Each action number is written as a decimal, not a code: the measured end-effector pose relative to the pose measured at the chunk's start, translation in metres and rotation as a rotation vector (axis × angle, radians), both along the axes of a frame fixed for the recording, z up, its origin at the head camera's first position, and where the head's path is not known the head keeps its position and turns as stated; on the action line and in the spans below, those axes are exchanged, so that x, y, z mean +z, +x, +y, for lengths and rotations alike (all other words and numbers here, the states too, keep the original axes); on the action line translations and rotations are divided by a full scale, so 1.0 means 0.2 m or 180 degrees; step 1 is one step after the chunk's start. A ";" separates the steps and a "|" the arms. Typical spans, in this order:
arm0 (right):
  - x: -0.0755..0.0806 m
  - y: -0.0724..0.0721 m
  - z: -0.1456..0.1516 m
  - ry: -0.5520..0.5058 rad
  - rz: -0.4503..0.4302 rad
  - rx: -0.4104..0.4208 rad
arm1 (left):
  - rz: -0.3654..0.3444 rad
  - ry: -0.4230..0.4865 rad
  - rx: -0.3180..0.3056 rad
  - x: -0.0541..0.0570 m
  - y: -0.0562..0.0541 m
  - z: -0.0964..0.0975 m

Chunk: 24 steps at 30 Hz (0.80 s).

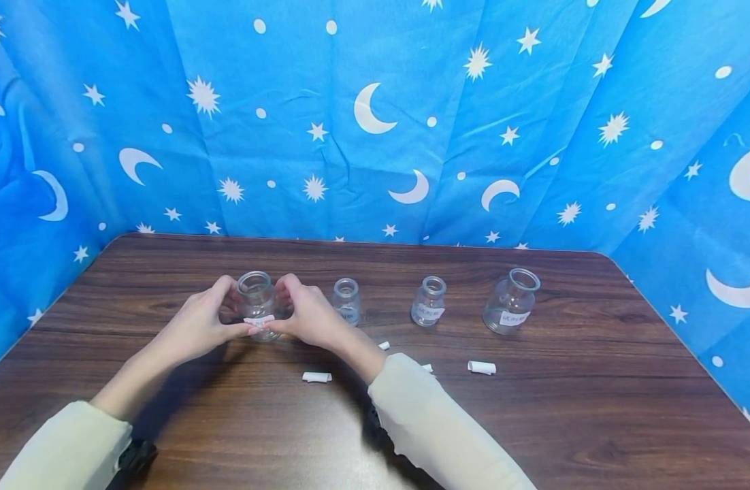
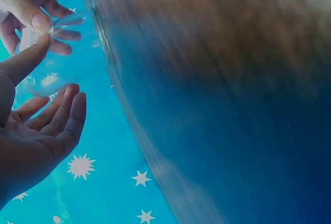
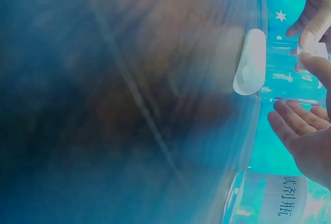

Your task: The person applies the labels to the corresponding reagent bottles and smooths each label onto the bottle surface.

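Note:
At the left of the row stands a clear glass bottle (image 1: 255, 294) with a white label (image 1: 260, 320) on its front. My left hand (image 1: 202, 318) holds it from the left, fingers bent around its side. From the right my right hand (image 1: 314, 316) holds the same bottle. Both thumbs press on the label, their tips close together. In the left wrist view the label (image 2: 34, 36) lies under the thumbs, and the fingertips touch the glass. The right wrist view also has both thumbs on the label (image 3: 316, 49); part of its writing is covered.
Rightward stand a small labelled bottle (image 1: 347, 296), partly behind my right hand, another small one (image 1: 429, 301) and a larger one (image 1: 511, 299). Rolled white paper pieces (image 1: 316, 377) (image 1: 482, 367) lie on the wooden table (image 1: 571, 408). A blue star-patterned cloth (image 1: 289, 156) hangs behind.

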State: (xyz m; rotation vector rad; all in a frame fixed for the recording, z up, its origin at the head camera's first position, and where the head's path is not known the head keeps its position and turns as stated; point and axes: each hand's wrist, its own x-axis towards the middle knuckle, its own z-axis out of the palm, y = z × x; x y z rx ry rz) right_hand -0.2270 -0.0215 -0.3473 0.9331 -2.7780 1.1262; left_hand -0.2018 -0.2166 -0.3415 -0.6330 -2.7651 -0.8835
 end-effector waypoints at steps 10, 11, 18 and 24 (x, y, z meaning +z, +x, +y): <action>0.00 0.00 0.01 0.0004 -0.0017 -0.0020 | -0.0067 -0.0014 -0.0027 0.02 -0.01 -0.01; 0.00 0.00 0.00 0.0018 0.0021 -0.0009 | -0.0046 -0.0024 -0.0024 0.02 -0.01 -0.01; -0.01 0.01 -0.01 0.0097 0.0263 0.0029 | 0.0158 -0.0171 -0.0071 0.01 -0.01 -0.01; 0.00 0.01 0.00 0.0162 0.0298 0.0018 | 0.0213 -0.0200 -0.0175 0.00 -0.02 -0.01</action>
